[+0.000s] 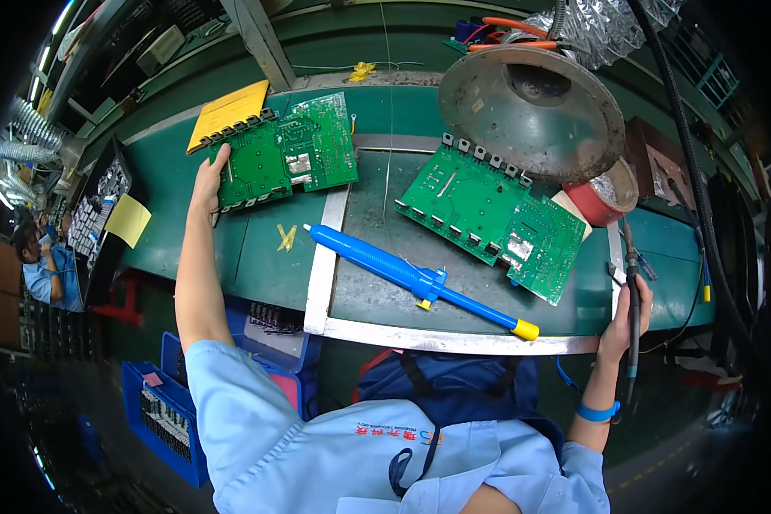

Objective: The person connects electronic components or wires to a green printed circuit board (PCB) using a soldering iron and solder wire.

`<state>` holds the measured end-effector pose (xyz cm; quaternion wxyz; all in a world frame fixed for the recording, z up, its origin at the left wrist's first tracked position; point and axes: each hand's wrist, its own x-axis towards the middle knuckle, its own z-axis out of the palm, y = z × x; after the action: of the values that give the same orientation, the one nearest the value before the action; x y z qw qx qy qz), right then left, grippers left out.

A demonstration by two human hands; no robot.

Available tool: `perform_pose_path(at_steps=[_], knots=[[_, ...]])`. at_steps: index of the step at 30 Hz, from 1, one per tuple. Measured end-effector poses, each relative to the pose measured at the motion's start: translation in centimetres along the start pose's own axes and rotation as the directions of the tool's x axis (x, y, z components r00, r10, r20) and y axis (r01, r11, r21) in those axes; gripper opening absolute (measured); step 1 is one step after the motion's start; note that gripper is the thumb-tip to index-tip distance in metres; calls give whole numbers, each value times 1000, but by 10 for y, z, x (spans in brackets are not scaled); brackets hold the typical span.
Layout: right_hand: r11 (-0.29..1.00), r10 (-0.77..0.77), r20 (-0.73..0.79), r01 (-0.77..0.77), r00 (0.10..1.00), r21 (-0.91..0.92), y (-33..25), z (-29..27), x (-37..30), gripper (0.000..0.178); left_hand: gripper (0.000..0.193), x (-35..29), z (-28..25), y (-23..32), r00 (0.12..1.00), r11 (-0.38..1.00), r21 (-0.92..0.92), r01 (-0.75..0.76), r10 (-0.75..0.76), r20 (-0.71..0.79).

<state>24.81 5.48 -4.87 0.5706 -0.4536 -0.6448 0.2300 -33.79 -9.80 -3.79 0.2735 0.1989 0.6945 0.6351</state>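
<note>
My left hand (207, 182) grips the left edge of a green circuit board (265, 163), its thumb on the upper face; the fingers underneath are hidden. Black components line two of the board's edges. On the right, my right hand (630, 317) is closed around a soldering iron (633, 295), held upright at the bench's front edge. A second green circuit board (480, 201) lies at a slant on the grey metal plate (360, 300). Between the boards and me rests a blue desoldering pump (385, 261) with a yellow end cap.
A metal fume hood (531, 111) stands behind the second board, beside a red solder spool (604, 193). At left are a yellow pad (231, 107) and a black tray of parts (98, 206). Blue bins (158, 420) sit below the bench. Another person (47, 265) works far left.
</note>
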Motion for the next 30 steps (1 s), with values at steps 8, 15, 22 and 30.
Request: perform_pose_path(at_steps=[8,15,22,30], knots=[[1000,-14,0,14,1000,-13,-4,1,0,19,43,-4,1,1,1000,1000,-1,-26,26,-10],[999,-25,-5,25,1000,-25,1,-1,0,19,42,-3,1,0,1000,1000,12,-21,21,-11],[999,-52,-78,51,996,-14,3,0,0,21,41,-8,6,6,1000,1000,-6,-16,16,-22],[999,-23,-65,26,998,37,1,0,0,21,38,-5,0,9,995,995,-51,-81,78,-68]])
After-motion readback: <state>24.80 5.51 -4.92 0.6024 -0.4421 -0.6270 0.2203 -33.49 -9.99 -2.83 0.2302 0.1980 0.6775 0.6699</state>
